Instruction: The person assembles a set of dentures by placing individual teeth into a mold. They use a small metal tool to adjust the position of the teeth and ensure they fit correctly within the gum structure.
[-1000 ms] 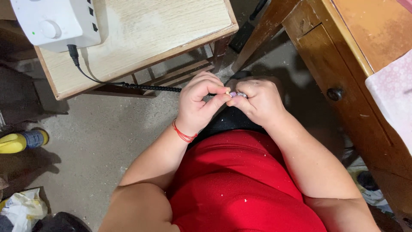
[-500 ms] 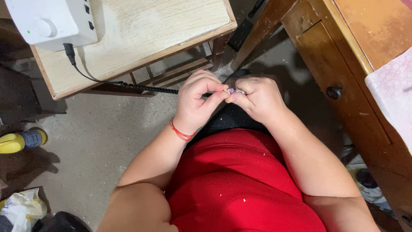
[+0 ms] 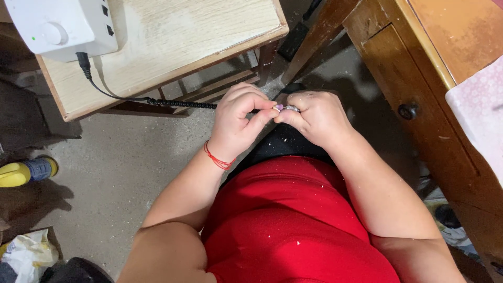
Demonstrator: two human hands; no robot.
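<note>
Hands [image 3: 277, 118] unmoved, pinching small purple piece [image 3: 281, 107]

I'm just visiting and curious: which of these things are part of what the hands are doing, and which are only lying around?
In use:
left hand
right hand
small purple-tipped piece, pinched between them
coiled black cord
white box on the light wooden table

Lying about:
yellow bottle
crumpled bag
brown cabinet

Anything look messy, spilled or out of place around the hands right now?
Pale dust and flecks are scattered over the red top and the right hand. A yellow bottle lies on its side on the floor. Nothing else stands out.
</note>
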